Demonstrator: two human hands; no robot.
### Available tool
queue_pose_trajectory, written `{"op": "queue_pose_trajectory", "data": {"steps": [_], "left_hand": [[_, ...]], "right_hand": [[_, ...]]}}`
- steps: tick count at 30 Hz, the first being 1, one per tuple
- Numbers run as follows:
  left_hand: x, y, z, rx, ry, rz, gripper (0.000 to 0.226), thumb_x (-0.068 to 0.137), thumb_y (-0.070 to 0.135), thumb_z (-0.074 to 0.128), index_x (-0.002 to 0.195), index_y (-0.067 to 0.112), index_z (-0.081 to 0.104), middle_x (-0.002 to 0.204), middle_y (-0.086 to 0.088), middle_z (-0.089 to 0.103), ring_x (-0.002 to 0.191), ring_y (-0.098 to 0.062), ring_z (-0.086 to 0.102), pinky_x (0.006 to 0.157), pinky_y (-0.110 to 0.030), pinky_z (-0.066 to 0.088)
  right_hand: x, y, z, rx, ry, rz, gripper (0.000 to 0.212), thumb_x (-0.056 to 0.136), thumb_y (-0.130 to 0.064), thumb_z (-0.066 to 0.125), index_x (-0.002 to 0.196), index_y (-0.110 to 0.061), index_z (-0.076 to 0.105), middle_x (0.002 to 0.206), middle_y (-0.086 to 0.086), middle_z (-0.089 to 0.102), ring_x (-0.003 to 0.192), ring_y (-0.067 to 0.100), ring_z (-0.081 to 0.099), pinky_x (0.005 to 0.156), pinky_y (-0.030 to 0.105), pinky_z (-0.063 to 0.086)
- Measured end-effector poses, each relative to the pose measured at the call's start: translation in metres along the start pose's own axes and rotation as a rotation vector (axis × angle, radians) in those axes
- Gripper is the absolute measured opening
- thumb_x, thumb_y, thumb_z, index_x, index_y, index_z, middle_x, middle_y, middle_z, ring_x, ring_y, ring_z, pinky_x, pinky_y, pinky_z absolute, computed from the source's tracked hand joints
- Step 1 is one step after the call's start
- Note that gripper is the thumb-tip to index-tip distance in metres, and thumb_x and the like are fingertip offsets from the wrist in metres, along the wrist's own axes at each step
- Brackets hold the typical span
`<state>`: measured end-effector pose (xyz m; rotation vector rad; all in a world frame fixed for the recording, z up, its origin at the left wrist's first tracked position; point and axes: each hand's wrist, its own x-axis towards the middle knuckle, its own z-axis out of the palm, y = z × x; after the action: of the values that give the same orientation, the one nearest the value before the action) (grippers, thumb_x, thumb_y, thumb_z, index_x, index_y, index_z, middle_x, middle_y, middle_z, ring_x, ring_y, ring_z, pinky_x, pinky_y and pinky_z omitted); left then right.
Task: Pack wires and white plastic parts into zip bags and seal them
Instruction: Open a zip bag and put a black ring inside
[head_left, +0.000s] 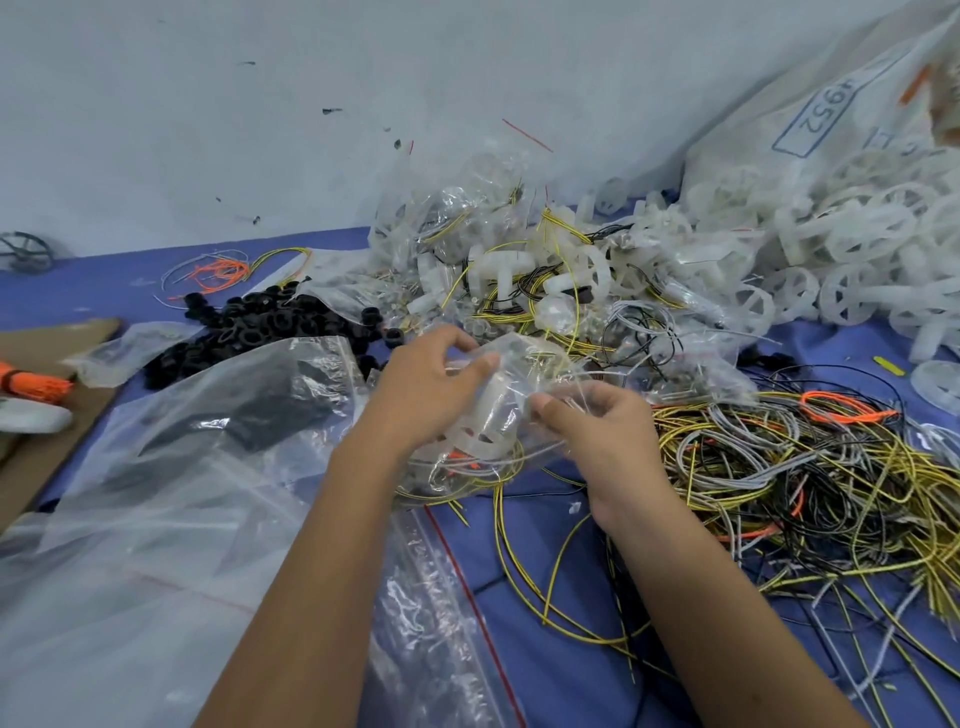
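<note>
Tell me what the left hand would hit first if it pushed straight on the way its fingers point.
Probably the small zip bag that the left hand already pinches; beyond it, the right hand.

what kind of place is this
Probably a small workshop packing bench for parts kits: bulk white plastic wheels spill from a sack, loose wires lie tangled, and both hands hold a zip bag.

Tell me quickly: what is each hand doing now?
Left hand: fingers pinch the top edge of the small zip bag.
Right hand: fingers pinch the same bag from the other side.
</note>
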<state>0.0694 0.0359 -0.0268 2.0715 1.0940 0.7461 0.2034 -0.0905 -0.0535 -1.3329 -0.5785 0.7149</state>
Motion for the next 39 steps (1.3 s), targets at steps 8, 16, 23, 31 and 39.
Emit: {"op": "queue_pose_trajectory", "data": {"steps": [8,16,23,31,39], "left_hand": [[0.000,0.011,-0.010,-0.466,0.078,0.083,0.022,0.096,0.019,0.071,0.077,0.008,0.067,0.066,0.006,0.070,0.062,-0.002,0.064,0.064,-0.017,0.051],[-0.017,0.031,-0.003,-0.566,-0.392,0.069,0.034,0.079,0.053,0.075,0.105,0.032,0.070,0.103,0.017,0.076,0.099,0.000,0.070,0.083,-0.015,0.052],[-0.019,0.038,-0.005,-0.483,-0.331,0.042,0.018,0.094,0.031,0.070,0.102,0.017,0.077,0.098,-0.005,0.078,0.092,-0.011,0.069,0.082,-0.018,0.054],[-0.015,0.037,-0.013,-0.476,-0.096,0.175,0.031,0.099,0.018,0.066,0.072,0.024,0.080,0.067,0.004,0.072,0.061,-0.008,0.066,0.065,-0.020,0.052],[-0.004,0.056,-0.040,-0.596,0.423,0.103,0.036,0.095,0.023,0.066,0.059,0.022,0.070,0.061,-0.008,0.065,0.056,-0.022,0.059,0.049,-0.023,0.044]], "right_hand": [[0.003,-0.019,-0.003,0.604,-0.209,-0.107,0.023,0.077,0.007,0.072,0.090,-0.012,0.069,0.091,0.004,0.075,0.082,0.017,0.072,0.077,0.029,0.060],[-0.003,-0.028,-0.007,0.779,-0.465,-0.037,0.029,0.083,-0.002,0.061,0.107,-0.017,0.069,0.112,0.010,0.072,0.099,0.023,0.070,0.093,0.041,0.057],[0.003,-0.031,-0.015,0.845,-0.465,0.009,0.032,0.100,-0.018,0.056,0.131,-0.016,0.058,0.137,0.008,0.063,0.127,0.029,0.061,0.107,0.055,0.046],[0.016,-0.030,-0.029,0.990,-0.004,0.039,0.013,0.102,-0.017,0.053,0.099,-0.012,0.065,0.085,0.000,0.070,0.076,0.011,0.065,0.081,0.023,0.055],[0.022,-0.015,-0.022,0.373,0.382,-0.134,0.013,0.096,0.003,0.062,0.094,-0.009,0.067,0.091,0.009,0.067,0.088,0.019,0.069,0.086,0.024,0.056]]}}
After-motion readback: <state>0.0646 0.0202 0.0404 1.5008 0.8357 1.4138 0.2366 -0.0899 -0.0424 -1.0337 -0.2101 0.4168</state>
